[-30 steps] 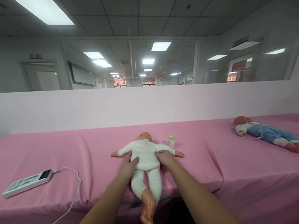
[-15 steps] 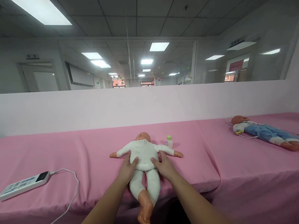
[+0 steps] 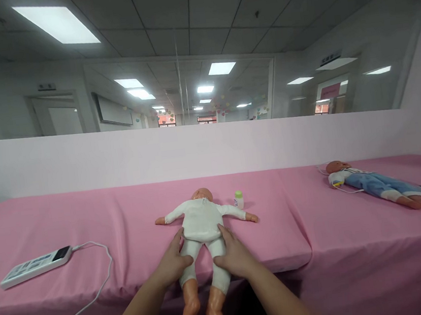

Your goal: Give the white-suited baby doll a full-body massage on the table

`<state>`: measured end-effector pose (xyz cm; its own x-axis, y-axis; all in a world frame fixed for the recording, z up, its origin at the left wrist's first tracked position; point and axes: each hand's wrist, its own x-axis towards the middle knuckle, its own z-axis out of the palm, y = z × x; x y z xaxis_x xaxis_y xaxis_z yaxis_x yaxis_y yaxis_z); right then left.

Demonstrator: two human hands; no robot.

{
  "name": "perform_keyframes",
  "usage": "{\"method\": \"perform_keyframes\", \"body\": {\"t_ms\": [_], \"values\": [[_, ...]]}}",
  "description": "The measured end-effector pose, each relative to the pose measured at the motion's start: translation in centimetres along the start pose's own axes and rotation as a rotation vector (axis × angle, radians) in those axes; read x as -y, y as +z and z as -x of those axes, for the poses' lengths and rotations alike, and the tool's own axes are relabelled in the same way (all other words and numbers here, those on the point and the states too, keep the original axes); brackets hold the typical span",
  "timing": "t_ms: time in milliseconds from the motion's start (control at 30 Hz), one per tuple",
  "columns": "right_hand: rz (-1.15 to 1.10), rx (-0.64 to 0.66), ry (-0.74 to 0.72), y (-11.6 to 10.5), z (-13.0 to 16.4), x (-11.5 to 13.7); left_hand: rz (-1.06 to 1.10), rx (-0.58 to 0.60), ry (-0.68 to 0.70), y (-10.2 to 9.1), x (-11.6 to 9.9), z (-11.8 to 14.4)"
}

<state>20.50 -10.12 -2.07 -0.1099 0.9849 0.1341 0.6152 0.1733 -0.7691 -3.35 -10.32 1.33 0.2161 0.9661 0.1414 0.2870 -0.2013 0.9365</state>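
Observation:
A baby doll in a white long-sleeved top and white leggings lies on its back on the pink cover, head away from me and arms spread. Its bare feet hang over the front edge, apart. At its thigh on the left, my left hand holds the leg from the outer side, thumb near the knee and index finger up by the hip. My right hand has the other thigh the same way. The remaining fingers are partly hidden. Beside the doll's arm stands a small clear bottle with a green cap.
To the left lies a white handheld device, its white cable trailing over the front edge of the pink-covered bed. Far right, a second doll in blue trousers lies with thin tubing. A white wall with windows stands behind.
Both hands have slid down from the doll's waist to its thighs. Its lower legs, crossed before, now lie apart. The view has tilted slightly.

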Motion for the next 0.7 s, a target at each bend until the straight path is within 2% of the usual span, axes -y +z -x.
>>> {"method": "perform_keyframes", "body": {"t_ms": [133, 233, 367, 500, 600, 700], "values": [[-0.015, 0.010, -0.055, -1.6, 0.1, 0.0, -0.241, -0.060, 0.046, -0.3, -0.1, -0.3], [0.061, -0.008, -0.121, -2.6, 0.4, 1.0, -0.518, -0.114, 0.165, -0.1, -1.1, -0.8], [0.183, 0.034, -0.236, -2.5, 0.8, 3.0, -0.722, 0.007, 0.266, 0.8, -2.2, -1.5], [0.302, 0.101, -0.215, -1.4, 0.6, 3.7, -0.774, 0.113, 0.256, 1.5, -1.6, -1.9], [0.338, 0.092, -0.227, -1.1, 0.3, 3.8, -0.710, 0.103, 0.252, 1.4, -1.2, -2.2], [0.342, 0.071, -0.253, -2.0, -0.3, 4.3, -0.674, 0.080, 0.237, 1.0, -1.9, -2.8]]}}
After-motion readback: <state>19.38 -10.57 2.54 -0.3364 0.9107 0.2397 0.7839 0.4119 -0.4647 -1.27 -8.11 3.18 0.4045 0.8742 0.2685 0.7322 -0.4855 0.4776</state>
